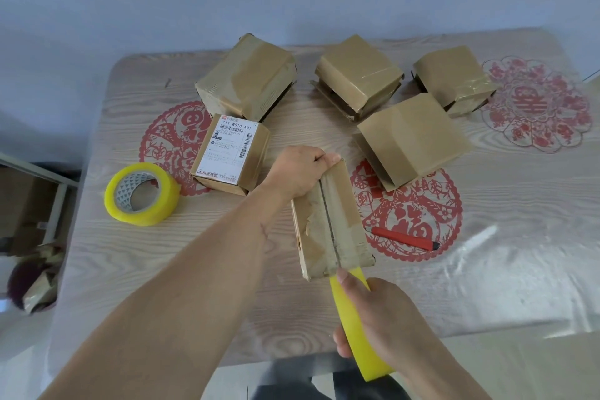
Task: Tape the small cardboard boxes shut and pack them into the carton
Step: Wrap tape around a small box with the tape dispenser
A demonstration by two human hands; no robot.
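A small cardboard box point(331, 221) lies on the table point(194, 286) in front of me, its top seam running away from me. My left hand point(298, 172) grips its far end. My right hand point(380, 318) holds a roll of yellow tape point(354, 325) at the box's near end, thumb pressing where the tape meets the box. A box with a white shipping label point(232, 153) stands left of my left hand. Several more small cardboard boxes sit further back, among them one at the rear left point(246, 75) and one right of centre point(412, 136).
A second yellow tape roll point(141, 193) lies flat at the left. A red utility knife point(406, 239) lies just right of the held box. Red paper-cut decorations show under the clear table cover. Off the table's left edge are a shelf and crumpled scraps point(35, 282).
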